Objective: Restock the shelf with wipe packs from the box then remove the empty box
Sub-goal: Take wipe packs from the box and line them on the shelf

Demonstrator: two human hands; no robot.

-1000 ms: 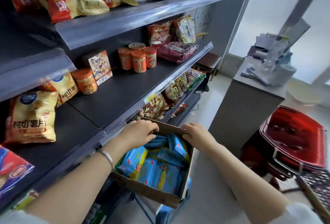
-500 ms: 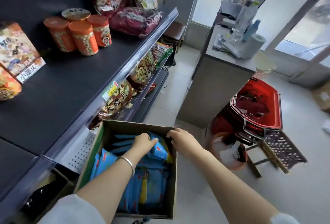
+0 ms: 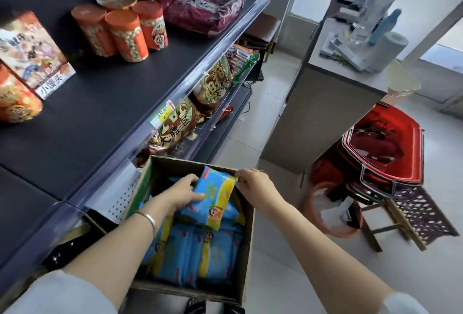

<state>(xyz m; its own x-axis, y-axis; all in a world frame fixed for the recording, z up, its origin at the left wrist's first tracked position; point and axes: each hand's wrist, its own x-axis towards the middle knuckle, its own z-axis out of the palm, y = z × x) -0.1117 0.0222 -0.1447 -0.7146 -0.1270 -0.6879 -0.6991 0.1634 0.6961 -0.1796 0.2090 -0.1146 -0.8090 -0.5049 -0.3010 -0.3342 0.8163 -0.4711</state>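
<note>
While left hand (image 3: 184, 192) grips wipe pack (image 3: 213, 198), right hand (image 3: 255, 186) beside it holds box (image 3: 246, 263)

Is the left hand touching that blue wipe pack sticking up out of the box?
Touching. The head view shows the left hand gripping the raised wipe pack: thumb on its front, fingers curled behind its edge, no gap.

Small shop, snack-stocked shelf (image 3: 130, 103), price label (image 3: 164, 115), baskets (image 3: 383, 148)
</note>
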